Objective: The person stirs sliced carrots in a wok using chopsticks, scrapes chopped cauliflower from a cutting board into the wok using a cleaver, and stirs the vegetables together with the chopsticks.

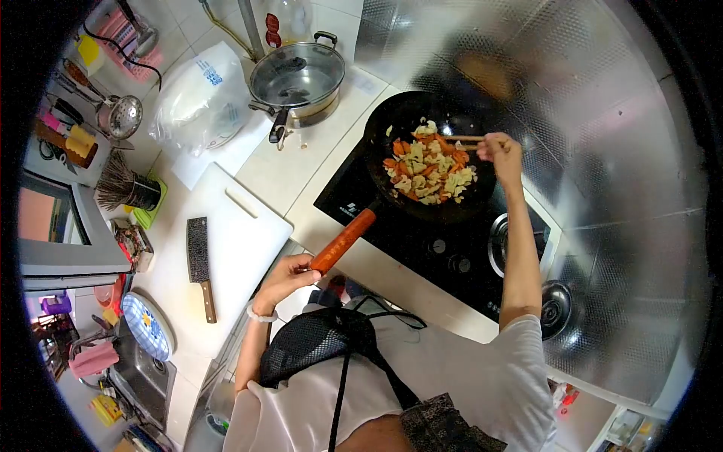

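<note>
A black wok (392,124) sits on the gas stove, holding orange carrot slices and pale yellow-white pieces (429,166) that look like cauliflower or egg. My left hand (286,280) is closed around the end of the wok's reddish wooden handle (343,241). Over the wok's right side, my right hand (501,154) grips a pair of wooden chopsticks (463,139). Their tips reach into the food, where they are partly hidden.
The black glass stove (410,237) has a second burner (498,245) right of the wok. Left lies a white cutting board (245,226) with a cleaver (199,260). A glass-lidded pot (297,79) stands behind. A patterned plate (147,325) is beside the sink (139,369). Metal foil shielding (602,151) lines the right.
</note>
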Motion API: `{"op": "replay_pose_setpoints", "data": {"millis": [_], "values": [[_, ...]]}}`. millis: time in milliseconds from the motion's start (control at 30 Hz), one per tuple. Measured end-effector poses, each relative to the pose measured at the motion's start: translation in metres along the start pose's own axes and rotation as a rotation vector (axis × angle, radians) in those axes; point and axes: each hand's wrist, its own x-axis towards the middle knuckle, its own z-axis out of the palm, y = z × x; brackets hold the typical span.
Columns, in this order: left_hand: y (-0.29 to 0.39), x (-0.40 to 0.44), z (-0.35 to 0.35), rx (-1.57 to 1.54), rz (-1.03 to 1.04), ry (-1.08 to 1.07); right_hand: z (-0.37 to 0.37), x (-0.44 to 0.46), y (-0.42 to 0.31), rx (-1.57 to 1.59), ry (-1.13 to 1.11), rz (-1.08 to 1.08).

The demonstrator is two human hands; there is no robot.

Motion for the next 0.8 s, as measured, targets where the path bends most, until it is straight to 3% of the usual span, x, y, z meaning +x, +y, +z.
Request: {"op": "replay_pose_setpoints", "data": {"millis": [100,200,267,333,400,467,633,800], "values": [[0.003,-0.002,0.002,0.002,-0.001,0.001,0.004,-0.017,-0.030,-0.030,-0.120,0.141],[0.004,-0.001,0.003,0.011,0.000,0.009,-0.015,-0.013,-0.039,-0.026,0.042,-0.042],[0.003,-0.002,0.002,0.021,0.002,0.019,-0.031,-0.014,-0.044,-0.184,0.186,-0.084],[0.002,-0.001,0.003,-0.011,0.030,0.014,-0.040,-0.016,-0.021,-0.225,0.180,-0.076],[0.003,-0.001,0.003,-0.009,0.031,0.011,-0.038,-0.027,0.000,0.019,0.041,0.006],[0.003,0.000,0.004,-0.004,0.032,0.001,-0.007,-0.041,-0.011,0.004,-0.015,0.113],[0.006,0.000,0.005,-0.032,0.029,0.016,0.015,-0.052,-0.044,0.085,0.003,0.048],[0.009,-0.002,0.006,-0.027,0.023,0.020,-0.046,-0.046,-0.053,-0.288,0.182,-0.016]]}}
